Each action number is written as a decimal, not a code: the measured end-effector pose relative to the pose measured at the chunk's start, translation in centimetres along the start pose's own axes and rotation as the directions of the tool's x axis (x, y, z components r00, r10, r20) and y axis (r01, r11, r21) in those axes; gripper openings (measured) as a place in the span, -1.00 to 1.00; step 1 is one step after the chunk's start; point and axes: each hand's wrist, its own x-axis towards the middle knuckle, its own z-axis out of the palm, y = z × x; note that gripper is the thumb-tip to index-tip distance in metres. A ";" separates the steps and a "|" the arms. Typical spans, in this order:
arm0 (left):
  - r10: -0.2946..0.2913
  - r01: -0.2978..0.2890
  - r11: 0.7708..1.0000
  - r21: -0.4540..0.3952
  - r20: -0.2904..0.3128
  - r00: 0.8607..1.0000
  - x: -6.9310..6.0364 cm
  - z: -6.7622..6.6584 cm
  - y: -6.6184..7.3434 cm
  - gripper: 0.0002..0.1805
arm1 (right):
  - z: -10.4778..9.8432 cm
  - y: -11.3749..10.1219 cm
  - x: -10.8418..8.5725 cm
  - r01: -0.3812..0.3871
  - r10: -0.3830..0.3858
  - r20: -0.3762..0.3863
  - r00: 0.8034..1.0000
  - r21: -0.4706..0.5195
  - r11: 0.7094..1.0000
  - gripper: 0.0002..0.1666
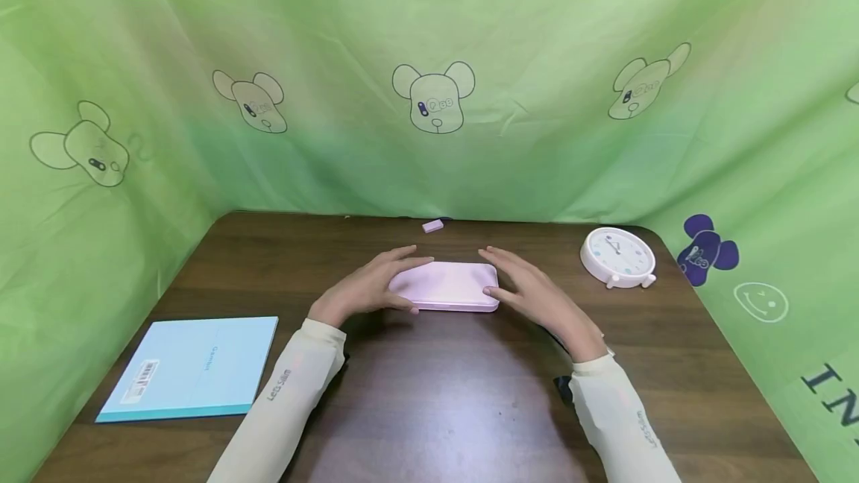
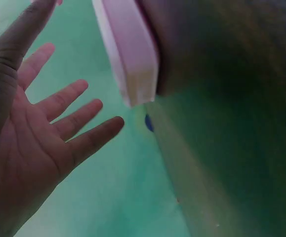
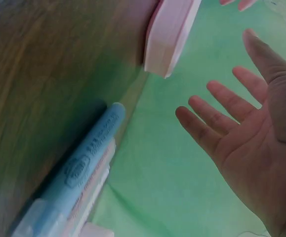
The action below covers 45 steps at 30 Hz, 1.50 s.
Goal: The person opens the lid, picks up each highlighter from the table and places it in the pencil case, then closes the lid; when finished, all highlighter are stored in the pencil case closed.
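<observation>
A pale pink oblong case (image 1: 448,283), perhaps a pencil case, lies closed on the dark wooden table. My left hand (image 1: 369,285) is at its left end, fingers spread and pointing inward. At the right end is my right hand (image 1: 537,297), with thumb and fingers apart. In the left wrist view the fingers of the left hand (image 2: 39,123) stand clear of the case (image 2: 133,54). The right wrist view likewise has a gap between the right hand (image 3: 251,133) and the case (image 3: 170,39).
A blue pen or marker (image 3: 88,153) lies beside other slim items near the right wrist, hidden in the head view. A small pink block (image 1: 432,226) is at the back edge, a round clock (image 1: 617,256) back right, a light-blue notebook (image 1: 194,364) left. Green cloth (image 1: 537,155) surrounds the table.
</observation>
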 end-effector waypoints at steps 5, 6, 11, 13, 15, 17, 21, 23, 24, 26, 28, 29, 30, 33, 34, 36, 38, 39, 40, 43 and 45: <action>-0.008 0.008 1.000 -0.007 0.015 1.000 0.3 0.6 -0.8 -0.02 | 0.3 0.2 0.3 -0.016 0.014 0.051 0.999 0.038 0.999 -0.17; -0.012 0.013 1.000 -0.008 0.020 1.000 0.3 0.7 -1.0 -0.02 | 0.4 0.3 0.3 -0.019 0.017 0.061 0.998 0.040 0.999 -0.16; -0.040 0.040 0.999 -0.009 0.046 0.998 0.5 1.3 -1.4 0.00 | 1.0 0.7 0.7 -0.009 0.006 0.093 0.996 0.034 0.999 -0.16; -0.051 0.051 0.999 -0.008 0.051 0.997 0.5 1.4 -1.5 0.01 | 1.2 1.0 0.8 -0.001 -0.003 0.098 0.995 0.033 0.999 -0.17; -0.058 0.058 0.998 -0.001 0.052 0.997 0.5 1.5 -1.5 0.00 | 2.0 2.4 0.9 0.035 -0.037 0.081 0.996 0.027 0.999 -0.17; -0.072 0.072 0.997 -0.006 0.061 0.996 0.5 1.5 -1.5 -0.01 | 2.6 3.7 1.1 0.053 -0.055 0.072 0.996 0.030 0.998 -0.13; -0.090 0.091 0.996 -0.012 0.081 0.993 0.4 1.4 -1.6 -0.06 | 3.4 5.0 1.1 0.073 -0.075 0.077 0.994 0.032 0.997 -0.08; -0.101 0.103 0.994 -0.021 0.089 0.991 0.4 1.4 -1.7 -0.08 | 2.8 3.8 1.0 0.046 -0.051 0.103 0.993 0.044 0.998 -0.08; -0.105 0.107 0.994 -0.025 0.091 0.990 0.3 1.4 -1.8 -0.09 | 2.4 2.9 1.0 0.026 -0.032 0.120 0.992 0.049 0.998 -0.08; -0.111 0.114 0.993 -0.029 0.092 0.990 0.3 1.4 -1.9 -0.10 | 2.0 1.8 1.0 -0.015 0.009 0.144 0.989 0.043 0.999 -0.09; -0.111 0.114 0.993 -0.029 0.088 0.990 0.3 1.5 -2.0 -0.11 | 1.9 1.4 1.0 -0.042 0.039 0.158 0.987 0.016 0.999 -0.10; -0.108 0.111 0.994 -0.026 0.084 0.991 0.3 1.5 -2.0 -0.12 | 2.0 1.3 1.1 -0.055 0.054 0.162 0.985 0.002 0.998 -0.11; -0.108 0.110 0.994 -0.024 0.083 0.991 0.2 1.5 -2.0 -0.12 | 2.0 1.3 1.1 -0.062 0.063 0.164 0.984 -0.008 0.998 -0.11; -0.107 0.109 0.994 -0.025 0.077 0.991 0.2 1.5 -2.1 -0.12 | 2.1 1.5 1.2 -0.061 0.061 0.162 0.985 -0.007 0.998 -0.11; -0.109 0.112 0.993 -0.030 0.074 0.991 0.2 1.5 -2.1 -0.12 | 2.0 1.5 1.2 -0.059 0.058 0.161 0.985 -0.001 0.998 -0.11; -0.113 0.116 0.993 -0.038 0.069 0.991 0.2 1.5 -2.2 -0.12 | 2.3 2.4 1.4 -0.033 0.031 0.148 0.988 0.009 0.999 -0.10; -0.116 0.119 0.992 -0.041 0.064 0.991 0.3 1.5 -2.2 -0.12 | 2.2 2.5 1.4 -0.021 0.019 0.143 0.990 0.012 1.000 -0.09; -0.119 0.122 0.992 -0.043 0.064 0.991 0.3 1.5 -2.3 -0.12 | 2.6 3.2 1.3 -0.001 0.000 0.134 0.991 0.002 1.000 -0.09; -0.124 0.127 0.991 -0.047 0.067 0.990 0.3 1.5 -2.3 -0.12 | 2.6 3.3 1.3 -0.002 0.001 0.132 0.991 0.005 1.000 -0.09; -0.141 0.145 0.988 -0.056 0.076 0.987 0.3 1.7 -2.3 -0.12 | 2.4 2.7 1.1 -0.010 0.010 0.135 0.991 -0.005 1.000 -0.10; -0.146 0.151 0.987 -0.057 0.081 0.986 0.3 1.8 -2.4 -0.12 | 2.6 2.8 1.1 -0.013 0.015 0.133 0.991 -0.016 1.000 -0.11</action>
